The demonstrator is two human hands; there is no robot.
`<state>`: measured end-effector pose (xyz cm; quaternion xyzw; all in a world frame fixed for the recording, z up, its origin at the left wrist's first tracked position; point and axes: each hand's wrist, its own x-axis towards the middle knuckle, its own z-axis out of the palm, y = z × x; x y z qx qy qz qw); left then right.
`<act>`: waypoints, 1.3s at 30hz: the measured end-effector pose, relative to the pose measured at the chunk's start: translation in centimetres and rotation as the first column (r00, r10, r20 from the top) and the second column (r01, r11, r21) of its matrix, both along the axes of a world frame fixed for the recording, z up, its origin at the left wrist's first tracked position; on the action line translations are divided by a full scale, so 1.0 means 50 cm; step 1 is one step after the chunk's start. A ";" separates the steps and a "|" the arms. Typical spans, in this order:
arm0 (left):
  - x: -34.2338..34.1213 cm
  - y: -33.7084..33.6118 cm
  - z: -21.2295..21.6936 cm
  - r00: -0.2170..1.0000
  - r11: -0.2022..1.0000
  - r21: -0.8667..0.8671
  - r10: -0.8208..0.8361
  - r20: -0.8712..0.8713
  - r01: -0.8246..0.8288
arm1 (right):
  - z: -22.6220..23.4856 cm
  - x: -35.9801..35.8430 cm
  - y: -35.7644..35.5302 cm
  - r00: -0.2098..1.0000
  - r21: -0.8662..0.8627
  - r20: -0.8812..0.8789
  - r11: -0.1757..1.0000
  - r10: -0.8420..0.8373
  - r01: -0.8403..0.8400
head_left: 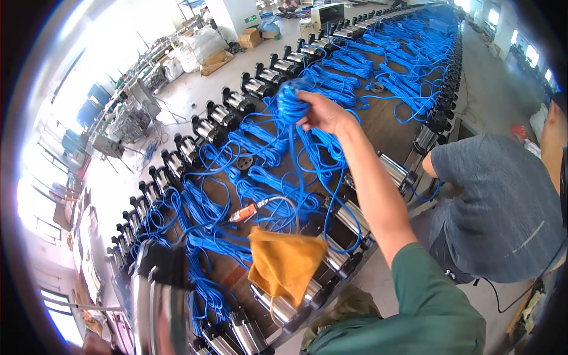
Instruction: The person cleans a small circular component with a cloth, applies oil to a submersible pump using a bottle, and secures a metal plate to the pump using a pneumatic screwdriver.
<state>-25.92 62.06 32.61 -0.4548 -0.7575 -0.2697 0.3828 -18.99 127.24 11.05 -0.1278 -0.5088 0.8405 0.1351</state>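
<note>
Over the long workbench [390, 127], the right hand [322, 112] is up high, fingers closed around a bundle of blue cable [293, 100], lifted clear so the loops hang free and don't snag their neighbours. The left hand isn't in shot, so no telling what it's doing. Below, a yellow cloth [284, 263] drapes over a steel pump cylinder [337, 260] at the bench edge, handy for wiping, I'd judge. An orange-handled tool [244, 213] lies among the coils. Rows of pumps [228, 115] line both edges, cables heaped between. A co-worker in a grey shirt [503, 207] bends in at right.
</note>
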 end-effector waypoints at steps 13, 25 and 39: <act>-0.055 0.908 -0.297 0.805 0.855 0.139 -0.517 0.291 0.499 | -0.521 0.134 -0.318 0.646 0.875 0.044 0.341 -0.762 0.343; 0.059 1.319 -0.821 0.874 0.918 -0.135 -0.299 0.383 0.373 | -0.353 0.402 -0.612 0.930 0.567 0.275 0.822 -0.243 0.047; 0.171 0.505 -0.648 0.695 0.900 0.313 -0.433 0.574 0.302 | -0.355 0.275 -0.756 0.919 0.603 0.361 0.791 -0.156 -0.102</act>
